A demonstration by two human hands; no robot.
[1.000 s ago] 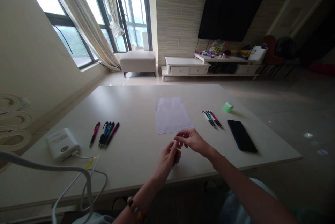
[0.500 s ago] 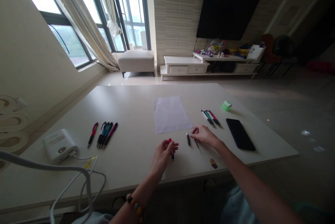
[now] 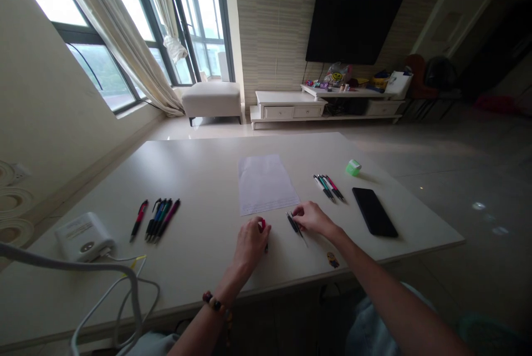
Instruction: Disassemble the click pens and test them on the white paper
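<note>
Closed fingers of my left hand [image 3: 248, 240] hold a red pen piece [image 3: 263, 224] with a dark lower end, just off the paper's near edge. My right hand [image 3: 311, 217] pinches a thin pen refill [image 3: 303, 238] that points down toward the table's front edge. Right beside those fingertips lies a short black pen piece [image 3: 291, 223], slanted on the table; whether the fingers touch it I cannot tell. Beyond both hands lies a white sheet of paper [image 3: 266, 181]. A small cartoon sticker [image 3: 332, 259] is near my right forearm.
At left are a red-and-black pen [image 3: 139, 220], a row of several pens [image 3: 162, 220] and a white adapter [image 3: 85, 237] with a looping cable [image 3: 135, 267]. Toward the right are several more pens [image 3: 328, 188], a black phone [image 3: 374, 212] and a small green box [image 3: 353, 167].
My left hand has turned over the red pen piece, hiding more of it. My right hand has come closer to the black pen piece, which now lies more slanted. The view has shifted slightly.
</note>
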